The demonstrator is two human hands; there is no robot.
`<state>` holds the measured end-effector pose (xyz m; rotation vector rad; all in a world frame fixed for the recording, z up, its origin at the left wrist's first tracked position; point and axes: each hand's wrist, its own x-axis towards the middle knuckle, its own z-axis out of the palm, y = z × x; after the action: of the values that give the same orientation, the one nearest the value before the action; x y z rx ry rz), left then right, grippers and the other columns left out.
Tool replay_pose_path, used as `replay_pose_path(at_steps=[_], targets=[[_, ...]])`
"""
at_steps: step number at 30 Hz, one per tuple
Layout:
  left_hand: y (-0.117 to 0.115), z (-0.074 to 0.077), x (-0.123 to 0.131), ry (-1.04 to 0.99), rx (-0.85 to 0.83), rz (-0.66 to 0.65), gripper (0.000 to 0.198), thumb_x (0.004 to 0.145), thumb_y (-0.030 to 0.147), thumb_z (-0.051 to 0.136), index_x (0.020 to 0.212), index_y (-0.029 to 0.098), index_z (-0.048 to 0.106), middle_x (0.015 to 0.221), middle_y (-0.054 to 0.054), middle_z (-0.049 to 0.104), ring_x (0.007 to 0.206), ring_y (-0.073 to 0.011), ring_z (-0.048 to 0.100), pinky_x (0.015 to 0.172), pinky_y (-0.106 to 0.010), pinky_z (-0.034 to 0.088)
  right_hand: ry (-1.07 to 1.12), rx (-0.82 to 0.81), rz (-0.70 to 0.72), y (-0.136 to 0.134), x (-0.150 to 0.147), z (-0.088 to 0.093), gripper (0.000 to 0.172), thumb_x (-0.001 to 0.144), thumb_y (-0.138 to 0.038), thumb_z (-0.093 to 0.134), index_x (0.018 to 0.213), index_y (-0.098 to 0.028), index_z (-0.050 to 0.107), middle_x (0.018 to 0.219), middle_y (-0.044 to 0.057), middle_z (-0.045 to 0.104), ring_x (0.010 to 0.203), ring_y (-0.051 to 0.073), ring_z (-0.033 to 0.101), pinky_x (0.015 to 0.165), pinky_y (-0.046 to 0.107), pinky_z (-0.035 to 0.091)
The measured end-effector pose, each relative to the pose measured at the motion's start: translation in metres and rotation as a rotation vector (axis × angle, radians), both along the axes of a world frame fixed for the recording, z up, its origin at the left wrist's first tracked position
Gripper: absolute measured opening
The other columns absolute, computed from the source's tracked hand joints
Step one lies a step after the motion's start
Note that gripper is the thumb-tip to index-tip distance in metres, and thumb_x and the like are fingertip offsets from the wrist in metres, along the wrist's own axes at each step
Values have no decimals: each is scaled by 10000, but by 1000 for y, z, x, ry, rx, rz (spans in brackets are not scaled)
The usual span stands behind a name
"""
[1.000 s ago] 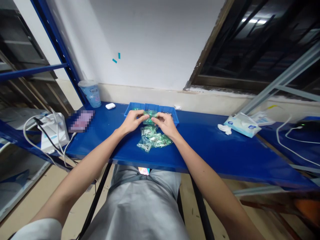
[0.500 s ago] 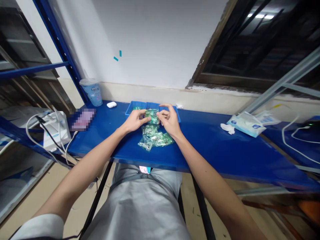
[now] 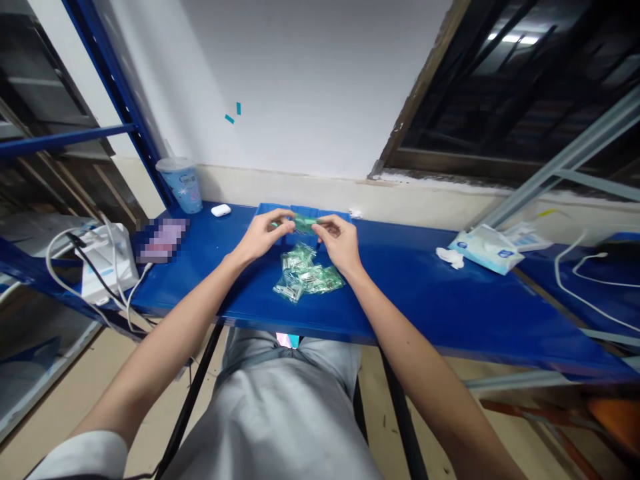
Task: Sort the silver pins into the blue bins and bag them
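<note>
My left hand (image 3: 261,235) and my right hand (image 3: 341,243) hold a small green circuit board (image 3: 305,223) between them, each pinching one end with fingers closed. They hover over a blue compartment tray (image 3: 340,217) at the back of the blue bench (image 3: 425,293). Just in front of my hands lies a pile of green circuit boards (image 3: 304,275) on the bench top.
A pale blue cup (image 3: 183,184) and a white earbud case (image 3: 221,211) stand at the back left. White chargers with cables (image 3: 103,263) sit at the left edge. A tissue pack (image 3: 484,248) and a crumpled tissue (image 3: 449,257) lie to the right, with white cables (image 3: 580,280) beyond.
Both hands have lifted the board slightly and moved it back toward the tray. It now lies stretched flat between the fingertips.
</note>
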<state>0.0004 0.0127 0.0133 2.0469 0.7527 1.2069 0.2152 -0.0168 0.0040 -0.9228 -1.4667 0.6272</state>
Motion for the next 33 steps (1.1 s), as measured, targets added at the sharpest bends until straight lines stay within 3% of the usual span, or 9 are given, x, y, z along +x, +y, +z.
replay_pose_path(at_steps=[3,5,10,12,14,18,22,27,33], targets=[[5,1,-5,82,195,143,302,916,482,705,938,183,747,937,-62,719,797,-180,615,727,-315,487,15,-42,67,0,-1,0,223,848,-435,749,887,-231,668,689,-6,655,574,155,577,564,318,480],[14,4,-11,58,256,255,275,932,449,675,885,188,745,935,-59,710,812,-185,602,765,-327,489,-9,-33,69,-2,-3,1,240,886,-444,714,1003,-240,668,735,0,676,611,160,601,582,317,485],[60,21,-32,14,124,534,216,890,389,691,883,179,740,1035,-94,716,945,-242,635,908,-379,498,-184,105,-62,-9,-4,5,172,968,-377,628,1077,-248,660,781,7,682,701,174,635,667,327,479],[79,25,-41,92,-80,582,270,843,392,747,980,159,746,1045,-133,722,975,-292,656,937,-428,496,-259,115,-75,-10,-3,5,142,986,-350,609,1062,-241,660,773,6,682,675,169,627,671,328,464],[90,22,-51,122,-224,636,464,816,436,786,1166,141,709,1160,-183,700,1049,-337,660,961,-468,492,-316,105,-78,-11,-2,5,139,999,-334,593,1072,-237,660,780,8,689,665,168,624,669,326,450],[85,3,-65,128,-53,740,502,855,405,718,1295,169,660,1228,-175,669,1054,-315,648,965,-465,494,-471,99,-45,-11,-1,2,154,1019,-343,580,1027,-235,689,803,10,710,682,167,612,693,321,426],[54,-9,-60,86,195,690,330,920,347,614,1194,184,698,1110,-102,692,906,-226,623,917,-383,499,-672,125,94,-12,-5,-2,166,975,-383,676,936,-230,727,830,18,716,776,188,614,731,325,415],[21,-1,-36,125,392,520,214,980,314,551,1022,186,717,940,-63,693,840,-204,598,862,-345,477,-784,152,224,-13,-8,-5,222,913,-430,758,1011,-231,752,965,62,717,949,243,620,844,370,445],[4,-1,-20,235,410,313,230,985,276,519,1049,174,716,932,-54,725,734,-168,592,762,-309,476,-919,87,322,-18,-7,-1,396,685,-601,904,810,-256,755,911,45,689,1002,289,562,1012,490,385]])
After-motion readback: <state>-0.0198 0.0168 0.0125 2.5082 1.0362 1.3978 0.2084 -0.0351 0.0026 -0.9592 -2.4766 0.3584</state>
